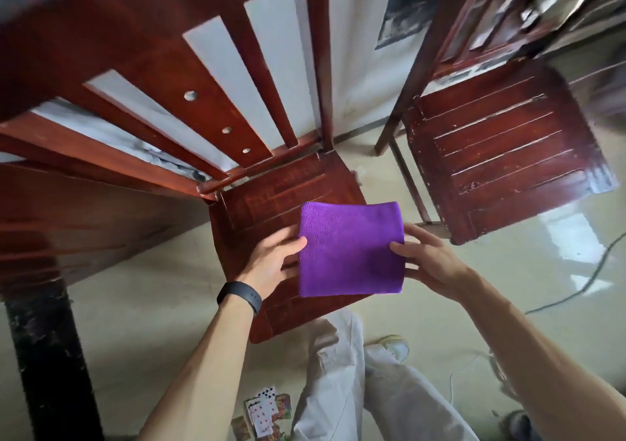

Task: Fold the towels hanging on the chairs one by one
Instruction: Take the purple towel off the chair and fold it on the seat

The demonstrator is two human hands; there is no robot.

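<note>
towel [352, 251]: folded almost square, sitting between the two grips | left grip [271, 264]: pinching its left edge | right grip [426, 261]: pinching its right edge | both grips are equally near | seat [271, 196]: lying under the grips, so I am guessing the towel is going down there

purple square terry towel [350, 251]: plain | red-brown slatted wooden chair [288, 196] | black plastic wristband [240, 296] | white cloth trousers [338, 373] | white paper playing cards [264, 413]: red, black pips
</note>
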